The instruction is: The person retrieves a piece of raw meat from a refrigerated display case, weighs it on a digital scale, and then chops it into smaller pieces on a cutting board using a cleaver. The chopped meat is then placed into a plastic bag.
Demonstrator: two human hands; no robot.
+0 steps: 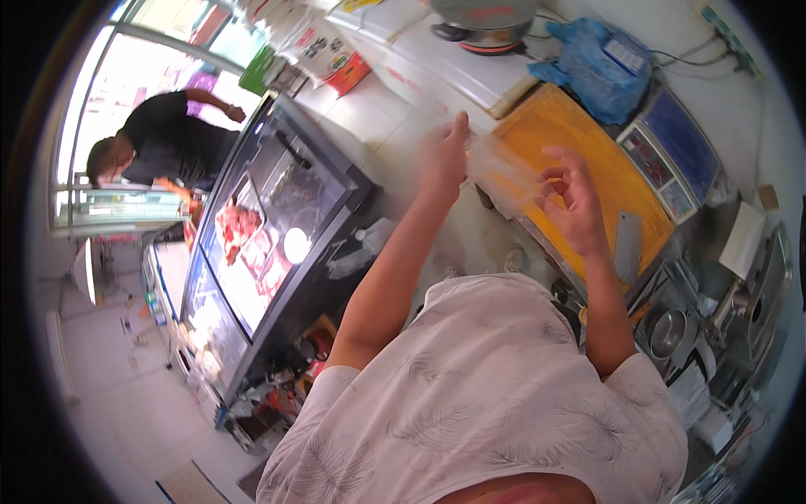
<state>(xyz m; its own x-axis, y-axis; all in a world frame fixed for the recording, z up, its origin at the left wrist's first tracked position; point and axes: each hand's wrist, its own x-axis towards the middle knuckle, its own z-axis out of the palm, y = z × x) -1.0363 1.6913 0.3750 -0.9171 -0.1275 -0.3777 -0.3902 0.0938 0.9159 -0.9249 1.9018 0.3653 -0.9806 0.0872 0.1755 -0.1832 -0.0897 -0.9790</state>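
Note:
A thin, see-through plastic bag (506, 175), smeared by motion, stretches between my two hands in front of me. My left hand (443, 155) is closed on its left end, thumb side up and partly blurred. At the other end, the curled fingers of my right hand (573, 202) pinch the plastic. Beneath and beyond my right hand lies a yellow-brown cutting board (550, 126). A cleaver (627, 246) with a broad grey blade rests near the board's close edge, to the right of my right wrist.
A digital scale (672, 155) stands right of the board, beside blue plastic bags (600, 67). A pot (485, 23) sits on a white chest at the back. Left is a glass display case (315, 155) with meat (238, 225); a person in black (172, 139) bends behind it.

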